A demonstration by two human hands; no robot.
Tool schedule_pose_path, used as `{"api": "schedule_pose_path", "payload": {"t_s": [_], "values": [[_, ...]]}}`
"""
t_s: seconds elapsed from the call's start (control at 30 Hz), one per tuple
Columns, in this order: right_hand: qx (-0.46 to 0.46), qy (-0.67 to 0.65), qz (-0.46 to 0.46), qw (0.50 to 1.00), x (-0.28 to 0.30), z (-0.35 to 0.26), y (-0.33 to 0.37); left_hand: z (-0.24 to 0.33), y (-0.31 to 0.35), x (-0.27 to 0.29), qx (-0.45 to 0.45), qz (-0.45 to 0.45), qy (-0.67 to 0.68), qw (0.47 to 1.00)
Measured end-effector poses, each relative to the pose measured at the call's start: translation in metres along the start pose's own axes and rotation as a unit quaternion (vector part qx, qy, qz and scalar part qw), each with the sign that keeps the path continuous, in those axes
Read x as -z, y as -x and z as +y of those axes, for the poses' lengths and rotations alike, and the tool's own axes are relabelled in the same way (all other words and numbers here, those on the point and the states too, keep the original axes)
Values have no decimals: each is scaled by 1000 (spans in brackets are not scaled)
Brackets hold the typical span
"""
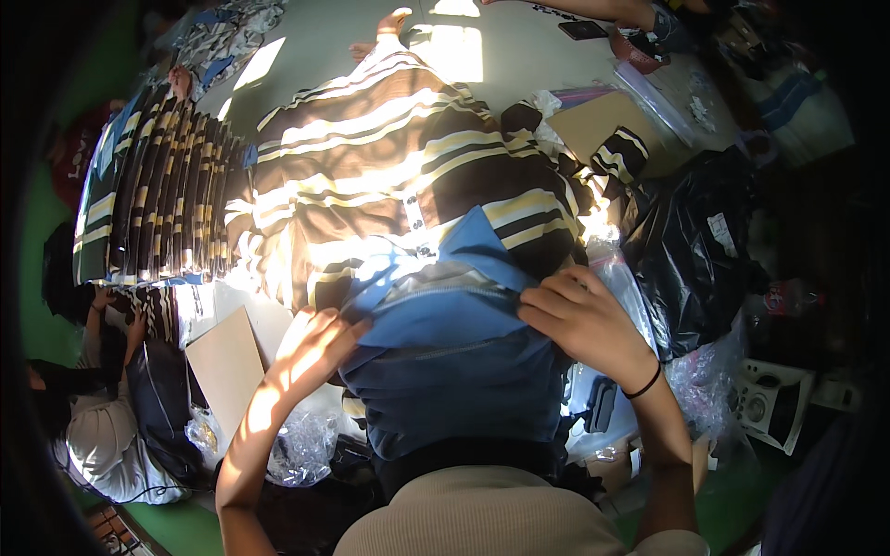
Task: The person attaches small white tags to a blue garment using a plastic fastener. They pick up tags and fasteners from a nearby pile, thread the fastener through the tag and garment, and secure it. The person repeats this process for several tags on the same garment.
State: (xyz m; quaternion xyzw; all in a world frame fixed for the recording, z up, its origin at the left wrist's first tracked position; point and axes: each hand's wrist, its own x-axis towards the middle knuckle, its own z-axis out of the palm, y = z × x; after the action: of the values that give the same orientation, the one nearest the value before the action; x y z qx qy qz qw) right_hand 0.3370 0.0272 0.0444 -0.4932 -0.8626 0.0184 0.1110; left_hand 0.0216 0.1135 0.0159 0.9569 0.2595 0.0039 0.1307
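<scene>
Brown, black, cream and yellow striped fabric shirt (pixel 357 176) spread mid-scene, blue fabric collar (pixel 436 318) at near end. My left hand (pixel 320 343) pinching collar's left end; my right hand (pixel 584 315) gripping right end. Best: tug both sides evenly, pale placket with small dark buttons (pixel 413 215) centred, creases smoothed without stretching cloth.

Pale grey surface (pixel 315 56), floor or worktop unclear. On it: striped garment (pixel 371 167) spread mid-area, folded striped stack (pixel 158 195) left, tan board (pixel 227 357) near left, brown board (pixel 589 125) far right, black plastic bag (pixel 686 255) right, dark flat device (pixel 583 31) far right.
</scene>
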Motion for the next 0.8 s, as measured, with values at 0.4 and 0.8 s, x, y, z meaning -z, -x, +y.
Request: {"api": "schedule_pose_path", "payload": {"t_s": [0.4, 0.8], "values": [[-96, -232, 50, 967, -7, 11, 26, -1, 2, 5, -106, -54, 106, 987], [-143, -210, -66, 965, -32, 2, 9, 18, -19, -6, -84, -150, 177, 969]]}}
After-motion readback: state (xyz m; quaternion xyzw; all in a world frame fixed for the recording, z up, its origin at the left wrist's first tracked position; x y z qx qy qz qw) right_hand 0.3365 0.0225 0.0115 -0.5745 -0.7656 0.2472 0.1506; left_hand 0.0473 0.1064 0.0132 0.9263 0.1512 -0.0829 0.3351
